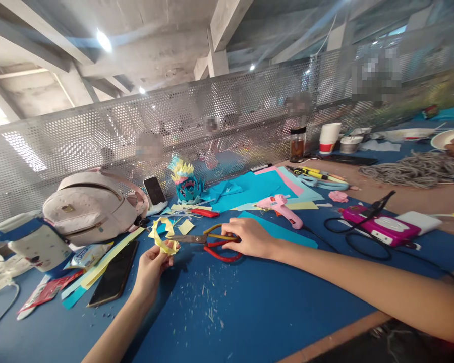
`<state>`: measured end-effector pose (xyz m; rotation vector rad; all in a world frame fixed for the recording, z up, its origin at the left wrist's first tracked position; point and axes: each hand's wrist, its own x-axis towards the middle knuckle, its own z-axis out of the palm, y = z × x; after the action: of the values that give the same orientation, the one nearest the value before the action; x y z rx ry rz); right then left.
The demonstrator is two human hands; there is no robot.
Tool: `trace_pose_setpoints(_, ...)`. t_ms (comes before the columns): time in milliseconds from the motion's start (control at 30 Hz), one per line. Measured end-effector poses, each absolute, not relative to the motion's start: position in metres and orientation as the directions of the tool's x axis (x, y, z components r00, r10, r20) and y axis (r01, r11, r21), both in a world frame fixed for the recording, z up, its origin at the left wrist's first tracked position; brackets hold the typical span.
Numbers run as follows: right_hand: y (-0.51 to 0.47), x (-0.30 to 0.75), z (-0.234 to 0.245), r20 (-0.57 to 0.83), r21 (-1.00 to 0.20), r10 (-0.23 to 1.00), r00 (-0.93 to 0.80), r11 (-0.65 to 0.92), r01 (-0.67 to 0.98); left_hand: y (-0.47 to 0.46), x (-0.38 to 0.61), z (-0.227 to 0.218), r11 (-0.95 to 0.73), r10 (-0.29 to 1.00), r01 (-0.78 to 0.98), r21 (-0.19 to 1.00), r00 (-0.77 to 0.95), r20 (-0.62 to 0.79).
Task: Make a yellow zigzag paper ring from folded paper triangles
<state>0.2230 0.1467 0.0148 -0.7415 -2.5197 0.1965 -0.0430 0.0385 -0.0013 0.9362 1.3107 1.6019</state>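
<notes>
My left hand (151,264) pinches a folded yellow paper strip (163,237) just above the blue table (227,307). My right hand (249,237) rests on the table with its fingers curled on the handles of red-and-yellow scissors (208,240), whose blades point left toward the yellow paper. Small yellow offcuts (185,227) lie right behind the scissors. A blue and yellow paper flower (187,184) stands farther back by the mesh screen.
A pink glue gun (280,206) lies on blue paper sheets (257,189) behind my right hand. A black phone (115,275), a pale backpack (93,204) and a cup are at left. A pink box (382,227) with cables, rope (416,169) and cups (329,138) sit at right.
</notes>
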Motion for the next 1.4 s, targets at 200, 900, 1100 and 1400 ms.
trace_pose_setpoints(200, 0.144, 0.222, 0.015, 0.503, -0.248, 0.500, -0.704, 0.865, 0.437, 0.040, -0.042, -0.001, -0.085, 0.921, -0.093, 0.992, -0.387, 0.042)
trace_pose_setpoints(900, 0.177, 0.231, 0.008, 0.394, -0.698, 0.807, -0.439, 0.574, 0.428, 0.056, -0.041, 0.002, -0.116, 0.936, 0.220, 0.969, -0.302, 0.180)
trace_pose_setpoints(1100, 0.180, 0.236, 0.007, 0.322, -0.646, 0.819, -0.474, 0.556, 0.522, 0.092, -0.021, 0.006, -0.168, 0.970, 0.431, 0.886, -0.086, 0.226)
trace_pose_setpoints(1400, 0.172, 0.235, 0.008, 0.275, -0.658, 0.812, -0.515, 0.550, 0.515, 0.121, -0.013, 0.020, -0.288, 0.920, 0.665, 0.689, -0.008, 0.392)
